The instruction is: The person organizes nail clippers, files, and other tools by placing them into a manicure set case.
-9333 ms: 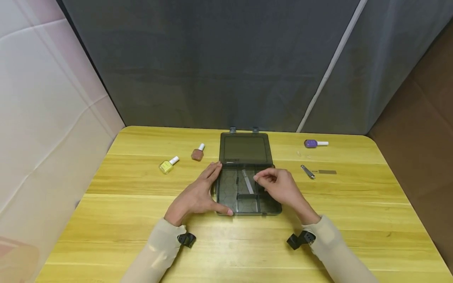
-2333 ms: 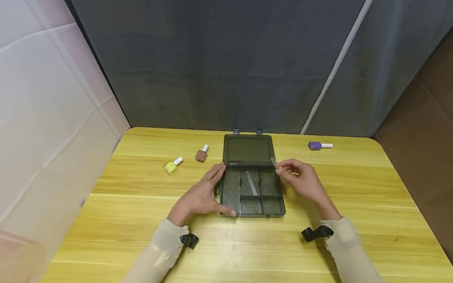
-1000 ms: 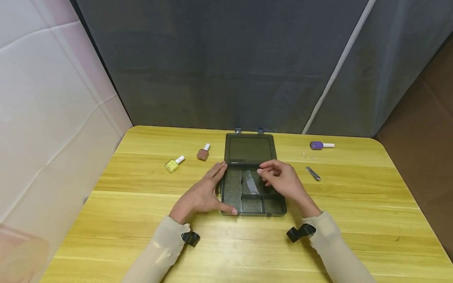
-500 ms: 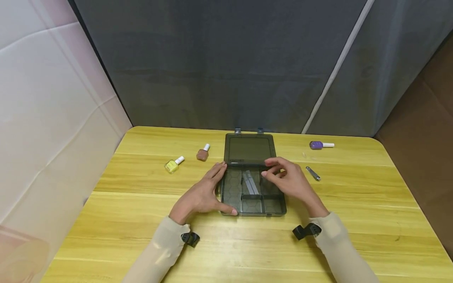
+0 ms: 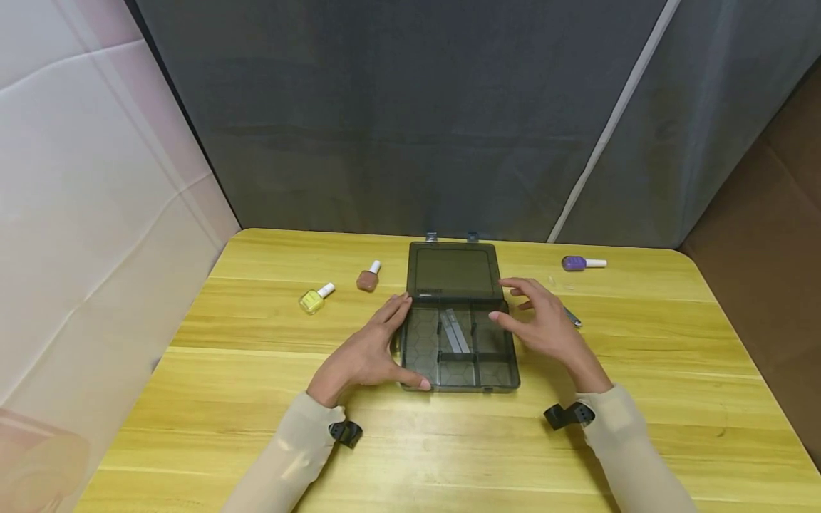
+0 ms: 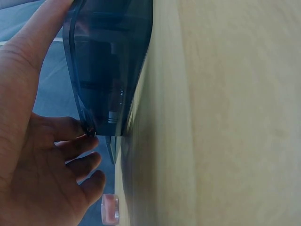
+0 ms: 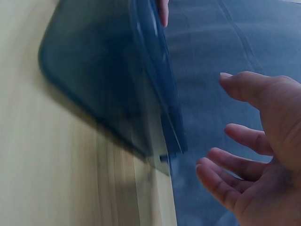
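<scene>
Hands first: your left hand (image 5: 362, 353) lies flat against the left wall of the dark organiser box (image 5: 423, 338) at frame centre, fingers straight and together along the side, thumb on the near-left corner. Left wrist view shows the same: palm and fingers (image 6: 75, 162) pressed to the box wall (image 6: 110, 70), nothing curled round it.

Your right hand (image 5: 545, 324) hovers just right of the box, fingers spread apart and relaxed, holding nothing; thumb tip is near the box's right rim. Right wrist view has those fingers (image 7: 247, 134) open, a gap between them and the box edge (image 7: 160, 94).

Box lid (image 5: 452, 269) is open, lying flat toward the upper centre. Inside, two thin grey strips (image 5: 454, 330) sit side by side in the middle compartment, prob. nail files, too small to be sure.

Elsewhere on the yellow table (image 5: 256, 442): yellow polish bottle (image 5: 315, 298) and brown polish bottle (image 5: 368, 276) left of the lid, purple polish bottle (image 5: 579, 263) at upper right, and metal nail clipper (image 5: 573, 318) partly hidden behind your right hand.
</scene>
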Demonstrator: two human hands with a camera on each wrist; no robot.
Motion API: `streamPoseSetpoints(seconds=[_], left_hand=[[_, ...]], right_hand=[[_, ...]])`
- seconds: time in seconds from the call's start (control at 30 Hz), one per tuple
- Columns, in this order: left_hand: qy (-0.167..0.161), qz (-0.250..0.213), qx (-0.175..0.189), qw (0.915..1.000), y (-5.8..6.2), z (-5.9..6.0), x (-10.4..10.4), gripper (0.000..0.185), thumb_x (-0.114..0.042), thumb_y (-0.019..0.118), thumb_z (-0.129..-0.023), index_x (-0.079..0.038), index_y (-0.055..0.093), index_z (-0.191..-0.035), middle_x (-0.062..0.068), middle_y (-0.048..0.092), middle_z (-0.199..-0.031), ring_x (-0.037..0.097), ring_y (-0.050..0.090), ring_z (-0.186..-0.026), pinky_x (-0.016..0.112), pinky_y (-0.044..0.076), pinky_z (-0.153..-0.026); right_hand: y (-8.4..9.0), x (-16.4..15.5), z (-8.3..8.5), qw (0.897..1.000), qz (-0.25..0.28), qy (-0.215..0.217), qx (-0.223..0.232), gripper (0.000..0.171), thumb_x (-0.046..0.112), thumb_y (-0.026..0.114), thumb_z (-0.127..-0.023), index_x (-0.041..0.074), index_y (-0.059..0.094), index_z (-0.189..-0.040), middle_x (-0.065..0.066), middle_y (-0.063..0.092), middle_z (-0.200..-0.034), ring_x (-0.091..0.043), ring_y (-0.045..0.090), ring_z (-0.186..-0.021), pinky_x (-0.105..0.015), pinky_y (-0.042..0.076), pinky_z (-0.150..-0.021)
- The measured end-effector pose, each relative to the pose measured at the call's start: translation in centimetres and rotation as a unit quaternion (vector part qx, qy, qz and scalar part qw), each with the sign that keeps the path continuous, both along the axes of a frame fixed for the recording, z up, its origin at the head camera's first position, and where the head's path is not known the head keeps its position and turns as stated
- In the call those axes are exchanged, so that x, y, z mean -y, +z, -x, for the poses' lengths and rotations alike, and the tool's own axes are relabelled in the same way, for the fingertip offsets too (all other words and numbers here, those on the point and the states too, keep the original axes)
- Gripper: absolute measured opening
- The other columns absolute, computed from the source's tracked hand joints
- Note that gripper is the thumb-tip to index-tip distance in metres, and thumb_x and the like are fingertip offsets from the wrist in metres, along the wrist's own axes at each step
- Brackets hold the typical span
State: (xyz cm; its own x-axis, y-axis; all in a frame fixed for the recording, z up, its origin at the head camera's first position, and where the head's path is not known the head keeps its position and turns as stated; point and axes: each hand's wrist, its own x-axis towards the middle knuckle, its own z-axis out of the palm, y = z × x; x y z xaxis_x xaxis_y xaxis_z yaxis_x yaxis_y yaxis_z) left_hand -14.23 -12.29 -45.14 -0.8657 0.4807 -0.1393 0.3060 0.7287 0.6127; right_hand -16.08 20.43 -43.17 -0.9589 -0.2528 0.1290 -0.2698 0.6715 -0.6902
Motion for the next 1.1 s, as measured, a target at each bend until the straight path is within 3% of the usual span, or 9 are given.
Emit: streamPoseSetpoints(seconds=[0.37,0.57,1.1], left_hand=[[0.002,0.003,0.003,1.0,0.0,0.0,-0.1,0.145,-0.073,0.088,-0.06,-0.023,0.006,-0.167,-0.003,0.0,-0.175,0.019,0.006,-0.162,0.05,0.037,-0.121],[0.002,0.003,0.006,1.0,0.0,0.0,-0.1,0.145,-0.073,0.088,-0.06,-0.023,0.006,-0.167,-0.003,0.0,-0.175,0.019,0.005,-0.162,0.05,0.036,-0.121],[0.001,-0.002,0.003,1.0,0.0,0.0,0.0,0.144,-0.072,0.089,-0.06,-0.021,0.007,-0.167,-0.002,0.001,-0.175,0.02,0.005,-0.162,0.051,0.036,-0.121]], right_hand=[[-0.8,-2.5,0.4,0.998,-0.043,-0.014,-0.041,0.071,0.031,0.08,-0.091,0.007,0.048,-0.15,-0.02,0.049,-0.152,-0.041,0.048,-0.137,-0.059,0.046,-0.107],[-1.4,-3.7,0.4,0.996,-0.071,-0.027,-0.043,0.073,0.032,0.079,-0.091,0.004,0.046,-0.15,-0.025,0.043,-0.156,-0.047,0.039,-0.143,-0.065,0.032,-0.116],[-2.3,-7.0,0.1,0.993,-0.106,-0.054,0.007,0.082,0.038,0.076,-0.093,0.002,0.038,-0.156,-0.03,0.036,-0.158,-0.053,0.032,-0.145,-0.069,0.027,-0.116]])
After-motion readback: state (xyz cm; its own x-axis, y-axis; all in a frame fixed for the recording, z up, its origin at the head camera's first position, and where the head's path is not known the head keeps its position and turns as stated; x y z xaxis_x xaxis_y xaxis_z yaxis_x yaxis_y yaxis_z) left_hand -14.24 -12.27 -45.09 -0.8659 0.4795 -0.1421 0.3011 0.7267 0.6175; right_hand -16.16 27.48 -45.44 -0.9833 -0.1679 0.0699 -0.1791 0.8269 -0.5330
